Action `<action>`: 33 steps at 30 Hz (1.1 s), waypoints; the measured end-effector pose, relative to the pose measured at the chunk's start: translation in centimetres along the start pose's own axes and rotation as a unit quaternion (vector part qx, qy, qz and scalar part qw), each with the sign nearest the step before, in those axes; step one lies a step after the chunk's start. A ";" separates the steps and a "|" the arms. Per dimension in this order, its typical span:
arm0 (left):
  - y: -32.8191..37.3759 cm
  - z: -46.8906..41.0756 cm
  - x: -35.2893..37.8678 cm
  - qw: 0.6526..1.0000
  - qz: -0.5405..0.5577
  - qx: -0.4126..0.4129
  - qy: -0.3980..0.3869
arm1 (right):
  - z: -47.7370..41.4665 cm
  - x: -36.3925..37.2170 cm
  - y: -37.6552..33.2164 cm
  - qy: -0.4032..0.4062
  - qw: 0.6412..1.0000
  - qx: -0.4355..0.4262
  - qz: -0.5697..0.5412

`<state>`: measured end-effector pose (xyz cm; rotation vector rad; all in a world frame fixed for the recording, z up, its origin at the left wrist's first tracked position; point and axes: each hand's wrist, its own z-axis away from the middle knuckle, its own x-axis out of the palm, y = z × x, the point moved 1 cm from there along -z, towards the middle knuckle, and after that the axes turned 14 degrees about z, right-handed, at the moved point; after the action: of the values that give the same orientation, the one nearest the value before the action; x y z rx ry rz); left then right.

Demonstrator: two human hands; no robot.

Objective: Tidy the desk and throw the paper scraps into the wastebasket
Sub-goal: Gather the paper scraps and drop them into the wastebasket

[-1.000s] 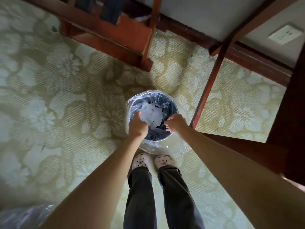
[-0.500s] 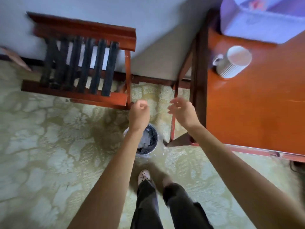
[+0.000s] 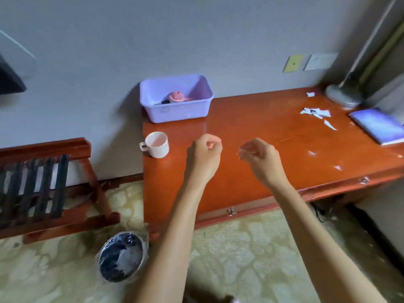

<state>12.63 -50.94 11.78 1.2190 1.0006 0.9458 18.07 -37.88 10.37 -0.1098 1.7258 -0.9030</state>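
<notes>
White paper scraps [image 3: 316,112] lie on the red-brown desk [image 3: 244,119] at its far right; smaller bits [image 3: 337,167] sit nearer the front edge. On the carpet left of the desk stands the wastebasket [image 3: 121,256], lined with clear plastic, with white paper inside. Both my hands hover over the middle of the desk and hold nothing. My left hand [image 3: 204,154] has its fingers curled into the palm. The fingers of my right hand [image 3: 260,156] hang loosely bent.
A purple plastic bin [image 3: 175,112] with a pink item sits at the desk's back left, and a white mug [image 3: 156,145] stands in front of it. A blue notebook [image 3: 378,125] and a lamp base [image 3: 343,95] occupy the far right. A wooden rack [image 3: 43,182] stands left.
My view rose from the wastebasket on the floor up to the desk top. Both hands lifted from the basket's rim to above the desk, still holding nothing.
</notes>
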 end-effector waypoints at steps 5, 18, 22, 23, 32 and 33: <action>2.0 -0.3 12.5 0.997 -0.032 -0.001 -0.064 | -2.7 -9.0 9.2 0.035 0.998 0.045 0.002; -0.5 -13.4 39.8 0.979 -0.129 -0.069 -0.140 | -19.6 -16.4 31.4 0.002 0.987 0.158 0.013; -1.6 -19.2 47.8 0.966 -0.158 -0.111 -0.170 | -26.8 -17.7 38.9 -0.051 0.974 0.216 0.033; -1.6 -20.3 49.2 0.962 -0.173 -0.116 -0.178 | -28.2 -18.0 40.3 -0.056 0.971 0.232 0.030; -4.2 -28.5 57.7 0.951 -0.222 -0.171 -0.132 | -38.3 -17.0 48.9 -0.148 0.949 0.256 0.107; -4.5 -29.2 58.1 0.954 -0.214 -0.183 -0.107 | -39.0 -16.6 49.2 -0.162 0.948 0.244 0.120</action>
<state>1.75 12.19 -0.16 0.7338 0.8256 0.6049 8.50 24.77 -3.76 0.2628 1.1448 -1.0389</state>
